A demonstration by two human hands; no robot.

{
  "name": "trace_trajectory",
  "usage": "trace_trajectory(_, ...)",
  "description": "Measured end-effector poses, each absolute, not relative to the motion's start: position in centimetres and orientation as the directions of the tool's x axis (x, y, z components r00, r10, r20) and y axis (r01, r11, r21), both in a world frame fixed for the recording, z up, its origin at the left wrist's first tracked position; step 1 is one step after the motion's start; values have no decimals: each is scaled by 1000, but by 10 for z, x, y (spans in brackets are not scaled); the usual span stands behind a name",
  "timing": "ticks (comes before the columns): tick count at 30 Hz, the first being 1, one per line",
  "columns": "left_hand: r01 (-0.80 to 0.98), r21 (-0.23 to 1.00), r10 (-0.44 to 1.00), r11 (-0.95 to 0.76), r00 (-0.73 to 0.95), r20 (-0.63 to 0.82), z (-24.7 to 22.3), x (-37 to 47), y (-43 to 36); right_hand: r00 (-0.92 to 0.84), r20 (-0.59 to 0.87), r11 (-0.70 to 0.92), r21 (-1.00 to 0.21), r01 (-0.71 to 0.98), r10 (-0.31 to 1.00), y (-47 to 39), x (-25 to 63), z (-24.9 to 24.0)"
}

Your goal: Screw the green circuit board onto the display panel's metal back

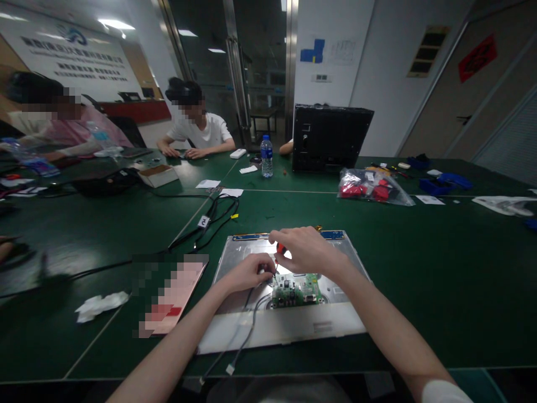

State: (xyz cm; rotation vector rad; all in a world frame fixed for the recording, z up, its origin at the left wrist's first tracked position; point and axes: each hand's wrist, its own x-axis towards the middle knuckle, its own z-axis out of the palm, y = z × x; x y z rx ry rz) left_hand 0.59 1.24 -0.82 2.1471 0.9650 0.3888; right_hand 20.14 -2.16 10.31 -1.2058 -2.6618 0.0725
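Observation:
A flat metal display panel point(243, 254) lies on the green table, with a green circuit board point(296, 290) on its lower middle. My right hand point(308, 249) is closed round a red and black screwdriver point(281, 248), whose shaft points down at the board's upper left corner. Beside that tip, my left hand point(255, 270) has its fingers pinched together; whatever they hold is too small to make out. Grey cables point(253, 324) run from the board's left side over the panel's front edge and end in white connectors point(230, 369).
A pink sheet point(178, 294) and crumpled tissue point(102, 306) lie left of the panel. Black cables point(210, 224) cross the table behind them. Farther back stand a water bottle point(266, 157), a black monitor point(331, 137) and a bag of red parts point(371, 187). Other people sit across the table.

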Motion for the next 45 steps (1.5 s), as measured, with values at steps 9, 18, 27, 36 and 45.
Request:
trace_trajectory(9, 538, 722, 754, -435, 656, -35, -2, 8, 8, -594, 144, 610, -108, 785, 791, -18, 201, 101)
trace_trajectory(18, 527, 715, 739, -460, 673, -21, -4, 7, 10, -616, 171, 637, -127, 760, 769, -20, 201, 101)
trace_trajectory(27, 549, 704, 751, -451, 660, -34, 0, 8, 8, -594, 152, 609, -80, 789, 790, -16, 201, 100)
trace_trajectory(36, 525, 723, 748, -448, 663, -18, -4, 7, 10, -594, 135, 607, -96, 789, 793, -21, 199, 104)
trace_trajectory(45, 507, 733, 745, -454, 667, 0, -7, 6, 12, -624, 160, 644, -158, 748, 765, -19, 200, 101)
